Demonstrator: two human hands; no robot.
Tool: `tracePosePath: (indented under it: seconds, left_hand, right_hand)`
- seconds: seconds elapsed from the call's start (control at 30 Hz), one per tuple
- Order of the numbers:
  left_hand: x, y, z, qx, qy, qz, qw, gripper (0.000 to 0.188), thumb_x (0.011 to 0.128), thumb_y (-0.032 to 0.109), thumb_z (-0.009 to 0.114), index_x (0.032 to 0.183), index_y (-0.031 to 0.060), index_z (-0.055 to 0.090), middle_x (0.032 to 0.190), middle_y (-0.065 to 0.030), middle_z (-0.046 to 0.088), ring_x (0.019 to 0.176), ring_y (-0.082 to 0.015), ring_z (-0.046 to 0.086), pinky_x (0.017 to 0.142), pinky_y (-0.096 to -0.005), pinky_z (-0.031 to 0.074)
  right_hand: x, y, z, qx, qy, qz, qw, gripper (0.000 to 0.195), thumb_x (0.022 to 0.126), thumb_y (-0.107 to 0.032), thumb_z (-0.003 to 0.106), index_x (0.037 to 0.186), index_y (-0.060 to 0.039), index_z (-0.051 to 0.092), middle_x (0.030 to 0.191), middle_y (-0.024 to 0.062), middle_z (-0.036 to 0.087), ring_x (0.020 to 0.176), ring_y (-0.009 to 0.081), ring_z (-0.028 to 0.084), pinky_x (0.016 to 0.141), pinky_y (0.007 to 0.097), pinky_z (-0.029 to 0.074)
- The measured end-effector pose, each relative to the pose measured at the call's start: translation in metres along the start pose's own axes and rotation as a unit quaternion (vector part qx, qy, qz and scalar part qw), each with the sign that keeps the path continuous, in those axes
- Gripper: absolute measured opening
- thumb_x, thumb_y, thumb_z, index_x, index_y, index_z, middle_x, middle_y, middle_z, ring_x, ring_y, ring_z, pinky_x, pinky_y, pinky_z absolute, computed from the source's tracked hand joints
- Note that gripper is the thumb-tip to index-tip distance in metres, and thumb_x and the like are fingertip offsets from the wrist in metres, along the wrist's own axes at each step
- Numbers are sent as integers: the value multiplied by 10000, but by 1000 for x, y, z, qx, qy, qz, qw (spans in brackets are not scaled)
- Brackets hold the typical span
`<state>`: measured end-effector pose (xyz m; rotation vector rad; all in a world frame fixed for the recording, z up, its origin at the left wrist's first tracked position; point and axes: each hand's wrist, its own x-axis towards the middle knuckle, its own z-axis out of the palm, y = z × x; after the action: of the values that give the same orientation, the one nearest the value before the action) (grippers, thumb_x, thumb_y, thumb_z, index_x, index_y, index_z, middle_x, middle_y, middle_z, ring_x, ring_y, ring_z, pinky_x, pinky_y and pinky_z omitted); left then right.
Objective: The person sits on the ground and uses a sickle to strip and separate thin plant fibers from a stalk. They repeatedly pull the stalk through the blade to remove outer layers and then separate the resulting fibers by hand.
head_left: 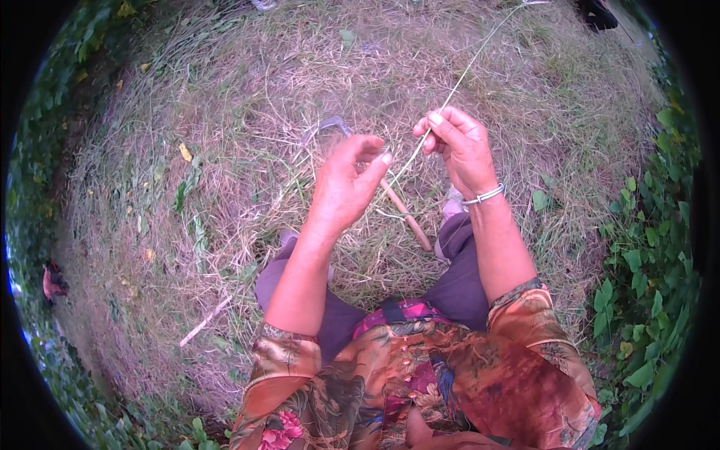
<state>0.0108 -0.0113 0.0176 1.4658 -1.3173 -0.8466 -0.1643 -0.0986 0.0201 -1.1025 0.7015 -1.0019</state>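
My right hand (461,143), with a bracelet at the wrist, pinches a long thin grass stem (471,63) between thumb and fingers. The stem runs up to the top edge of the view and slants down past the fingertips of my left hand (351,180). That hand is half curled beside the stem's lower part; whether its fingers touch the stem is unclear. On the ground beneath lies a sickle, its curved metal blade (333,122) beyond my left hand and its wooden handle (409,218) reaching toward my right foot. My left hand covers part of the sickle.
Dry cut grass (236,152) covers the ground around my feet. Leafy green plants (647,264) border the right side, and more foliage (62,73) the left. A pale stick (205,322) lies at lower left. A dark object (597,14) is at the top right, a reddish one (53,283) far left.
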Motion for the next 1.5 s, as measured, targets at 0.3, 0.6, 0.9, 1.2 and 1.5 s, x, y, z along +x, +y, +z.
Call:
tracePosePath:
  seconds: [0.3, 0.6, 0.9, 1.2, 1.5]
  left_hand:
    - [-7, 6, 13, -125, -47, -68, 989, 86, 895, 93, 575, 930, 17, 592, 699, -6, 594, 628, -45, 540, 551, -203, 428]
    - [-3, 4, 11, -109, -11, -37, 993, 67, 893, 90, 574, 888, 26, 593, 657, 6, 571, 613, -44, 528, 542, -212, 417]
    - [-4, 0, 11, -80, 2, -18, 997, 70, 873, 108, 597, 870, 38, 603, 626, 6, 558, 599, -43, 511, 529, -229, 408]
    - [-5, 6, 9, -75, -10, -27, 997, 71, 881, 107, 590, 877, 38, 607, 628, 7, 560, 603, -43, 523, 532, -220, 415]
    - [-3, 7, 4, -125, -47, -35, 990, 88, 900, 97, 556, 872, 29, 605, 645, 22, 554, 608, -34, 515, 538, -197, 397]
  right_hand:
    - [-3, 8, 8, -28, -26, 28, 999, 146, 903, -172, 588, 906, -29, 618, 836, 52, 647, 665, 67, 570, 617, 221, 482]
    - [-8, 9, 10, -59, -105, 48, 991, 112, 867, -113, 613, 897, -8, 636, 796, 13, 627, 673, 55, 564, 625, 200, 476]
    - [-8, 10, 10, -62, -122, 39, 990, 94, 861, -108, 615, 872, -16, 630, 788, 2, 621, 675, 47, 556, 624, 197, 472]
    - [-7, 9, 9, -79, -127, 33, 988, 100, 859, -111, 616, 859, -12, 628, 767, -10, 604, 660, 44, 538, 605, 195, 452]
    - [-8, 4, 9, -87, -141, 40, 985, 116, 868, -127, 612, 850, -14, 629, 772, -8, 607, 660, 44, 534, 605, 199, 451]
